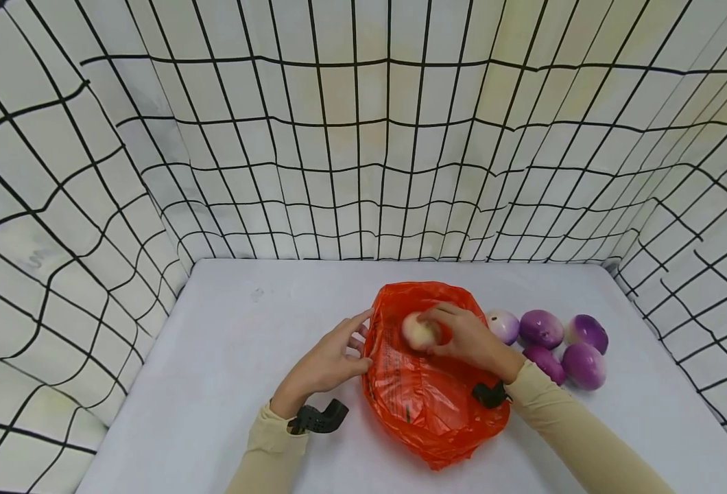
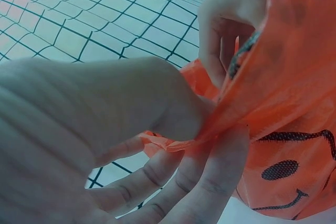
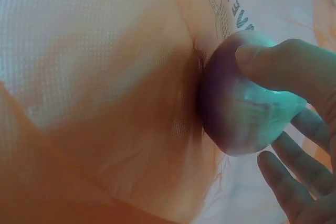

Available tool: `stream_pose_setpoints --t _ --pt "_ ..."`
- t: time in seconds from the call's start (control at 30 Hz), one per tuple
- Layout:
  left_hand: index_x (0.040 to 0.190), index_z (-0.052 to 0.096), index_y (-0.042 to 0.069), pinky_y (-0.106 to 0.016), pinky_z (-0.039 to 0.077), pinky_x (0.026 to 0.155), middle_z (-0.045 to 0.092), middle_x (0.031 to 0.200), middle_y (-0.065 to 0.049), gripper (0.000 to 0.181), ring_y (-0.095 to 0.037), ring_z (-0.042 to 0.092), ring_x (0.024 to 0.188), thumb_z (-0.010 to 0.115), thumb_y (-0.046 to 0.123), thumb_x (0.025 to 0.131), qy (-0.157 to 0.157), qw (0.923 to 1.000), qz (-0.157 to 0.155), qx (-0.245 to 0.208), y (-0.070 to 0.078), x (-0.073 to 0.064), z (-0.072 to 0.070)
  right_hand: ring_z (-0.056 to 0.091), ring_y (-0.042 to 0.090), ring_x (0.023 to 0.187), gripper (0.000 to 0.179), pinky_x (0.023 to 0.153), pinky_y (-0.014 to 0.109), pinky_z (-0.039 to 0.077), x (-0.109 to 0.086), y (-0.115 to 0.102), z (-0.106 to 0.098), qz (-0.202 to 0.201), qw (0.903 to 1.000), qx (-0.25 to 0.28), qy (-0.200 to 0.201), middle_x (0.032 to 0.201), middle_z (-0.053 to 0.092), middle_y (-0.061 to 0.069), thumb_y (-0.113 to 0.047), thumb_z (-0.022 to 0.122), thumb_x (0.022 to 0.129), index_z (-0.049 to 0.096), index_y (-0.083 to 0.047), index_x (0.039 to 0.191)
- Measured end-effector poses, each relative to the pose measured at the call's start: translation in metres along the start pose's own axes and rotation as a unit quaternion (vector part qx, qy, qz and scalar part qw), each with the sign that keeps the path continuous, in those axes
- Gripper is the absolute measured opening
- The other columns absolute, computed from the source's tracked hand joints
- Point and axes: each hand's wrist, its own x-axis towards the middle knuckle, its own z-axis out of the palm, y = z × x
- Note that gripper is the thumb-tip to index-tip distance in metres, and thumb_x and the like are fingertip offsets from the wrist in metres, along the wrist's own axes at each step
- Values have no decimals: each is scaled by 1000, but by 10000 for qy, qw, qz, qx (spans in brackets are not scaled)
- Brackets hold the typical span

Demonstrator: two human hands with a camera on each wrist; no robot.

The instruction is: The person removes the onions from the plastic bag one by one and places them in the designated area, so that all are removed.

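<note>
An orange-red plastic bag [image 1: 422, 412] stands with its mouth wide and facing up in the head view. At its left rim my left hand [image 1: 329, 357] pinches the plastic; the left wrist view has the thumb on one side of the film [image 2: 226, 114] and the fingers on the other. Inside the mouth, my right hand [image 1: 471, 339] holds a pale onion [image 1: 419, 331]. The right wrist view shows this onion [image 3: 244, 103], purple on one side and whitish on the other, with the thumb across its top and fingers below, close against the bag's inner wall.
Several purple onions [image 1: 584, 366] lie in a cluster just right of the bag, partly behind the right forearm. The white table [image 1: 246, 295] is bordered at the back and sides by black netting [image 1: 388, 123] before pale walls. Each wrist carries a black camera mount [image 1: 320, 417].
</note>
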Motion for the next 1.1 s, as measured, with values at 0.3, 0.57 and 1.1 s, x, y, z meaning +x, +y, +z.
stream_pose_setpoints --t 0.3,0.57,1.1 --pt "161 34 11 -30 61 80 54 129 -15 80 -23 61 109 67 8 88 14 10000 6 -6 0 -1 0 61 31 130 55 104 51 57 2 -3 7 278 9996 -96 29 136 64 8 -25 90 79 67 -17 128" --pt "161 35 11 -31 61 78 55 129 -15 80 -24 61 109 68 6 88 86 10000 -10 16 0 0 1 61 30 131 56 103 50 57 1 -6 7 303 9995 -27 78 137 64 7 -23 90 79 67 -17 130" --pt "161 35 10 -33 63 80 55 131 -16 79 -24 62 110 68 8 89 94 9999 8 130 1 0 2 71 19 114 54 92 36 63 -16 -8 -9 357 9930 1098 230 130 69 0 -21 90 78 68 -21 128"
